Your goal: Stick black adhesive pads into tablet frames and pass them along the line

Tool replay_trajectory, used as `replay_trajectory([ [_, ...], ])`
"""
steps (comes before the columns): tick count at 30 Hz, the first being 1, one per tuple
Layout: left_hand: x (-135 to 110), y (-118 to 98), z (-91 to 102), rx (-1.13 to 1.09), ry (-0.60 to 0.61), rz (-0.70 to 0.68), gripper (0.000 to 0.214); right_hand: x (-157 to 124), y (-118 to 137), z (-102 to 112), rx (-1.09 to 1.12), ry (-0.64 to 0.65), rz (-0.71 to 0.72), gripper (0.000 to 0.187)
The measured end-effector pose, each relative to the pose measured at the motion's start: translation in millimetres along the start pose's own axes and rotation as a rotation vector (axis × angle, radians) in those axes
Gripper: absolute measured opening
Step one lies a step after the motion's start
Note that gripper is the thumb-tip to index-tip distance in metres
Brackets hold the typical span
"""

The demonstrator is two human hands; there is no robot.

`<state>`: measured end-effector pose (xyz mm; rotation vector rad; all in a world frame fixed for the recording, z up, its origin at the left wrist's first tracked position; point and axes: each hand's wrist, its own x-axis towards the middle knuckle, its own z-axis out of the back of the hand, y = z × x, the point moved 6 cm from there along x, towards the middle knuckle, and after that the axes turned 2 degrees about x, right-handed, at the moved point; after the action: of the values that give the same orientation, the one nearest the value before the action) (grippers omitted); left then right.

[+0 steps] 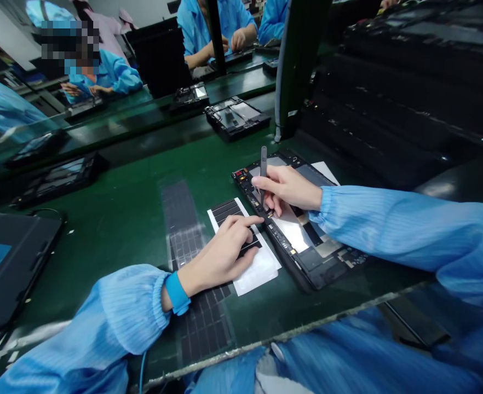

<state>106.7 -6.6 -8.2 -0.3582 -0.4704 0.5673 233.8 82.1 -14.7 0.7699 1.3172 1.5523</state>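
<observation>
On the green bench lies an opened tablet, its circuit parts and silver plates exposed. My right hand is closed round dark tweezers, held upright with the tip down at the tablet's left edge. My left hand has its index finger stretched out to that same edge, close to the tweezer tip; the other fingers are bent and partly apart. Beneath the left hand is a white sheet with black adhesive strips. A blue wrist strap goes round my left wrist.
Clear film with dark strips lies left of the sheet. More opened tablets sit along the back ledge. A tall black stack stands at right, a dark device at left. Co-workers in blue work across the bench.
</observation>
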Motion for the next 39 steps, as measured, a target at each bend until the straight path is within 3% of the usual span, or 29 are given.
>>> replay_trajectory([
  [8,3,-7,-4.7,0.13,0.122,-0.081,0.012,-2,4,0,-0.081,-0.051,0.044,0.021],
  [15,7,-7,-8.5,0.231,0.062,-0.045,0.006,-6,10,0,-0.077,-0.086,0.112,0.017],
  [20,8,-20,-16.8,0.377,0.14,-0.127,0.014,-5,6,1,-0.029,-0.082,0.087,0.02],
  [23,3,-25,-15.8,0.336,0.142,-0.118,0.012,-5,4,1,-0.021,-0.074,0.068,0.021],
  [27,0,-18,-14.4,0.224,0.084,0.02,0.004,-4,3,1,-0.023,-0.067,0.063,0.02],
  [33,-6,-34,-22.8,0.055,0.17,0.086,0.005,-1,3,0,-0.03,-0.05,0.049,0.029],
  [35,-4,-38,-17.0,-0.006,0.158,0.103,0.002,-3,13,9,-0.187,-0.113,0.079,0.033],
  [37,5,-30,-4.8,-0.038,0.082,0.147,0.006,-11,31,28,-0.537,-0.314,0.122,0.035],
  [39,21,-10,10.1,0.032,-0.029,0.236,0.019,-21,46,50,-0.942,-0.545,0.073,0.037],
])
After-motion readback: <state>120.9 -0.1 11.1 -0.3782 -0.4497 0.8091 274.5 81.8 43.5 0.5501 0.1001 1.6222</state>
